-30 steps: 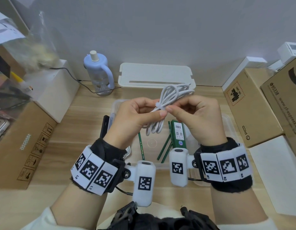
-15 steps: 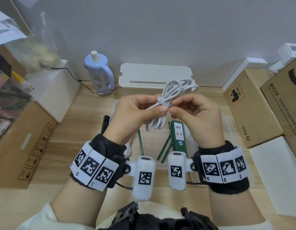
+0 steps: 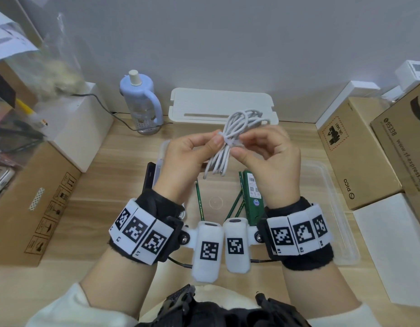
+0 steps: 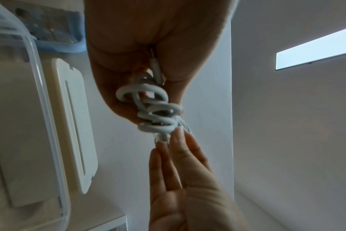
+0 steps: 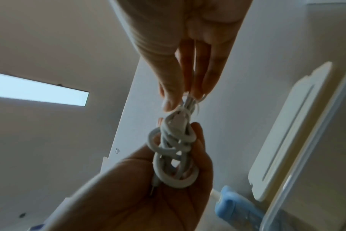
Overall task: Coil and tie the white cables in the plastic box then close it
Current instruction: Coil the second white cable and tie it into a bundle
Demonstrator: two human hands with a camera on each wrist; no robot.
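White cable bundle [image 3: 230, 140] is held above the open plastic box [image 3: 331, 185], seen from the head camera; the left hand [image 3: 187, 159] and right hand [image 3: 267, 159] both pinch its tied middle, palms facing each other. Left-wrist view: the left thumb and fingers curl round the coils [image 4: 154, 112]. Right-wrist view: right fingertips [image 5: 168, 100] nip the tie.

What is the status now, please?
Left hand grips white cable coil. Right hand pinches its tie. Plastic box open below. Nothing blocking.
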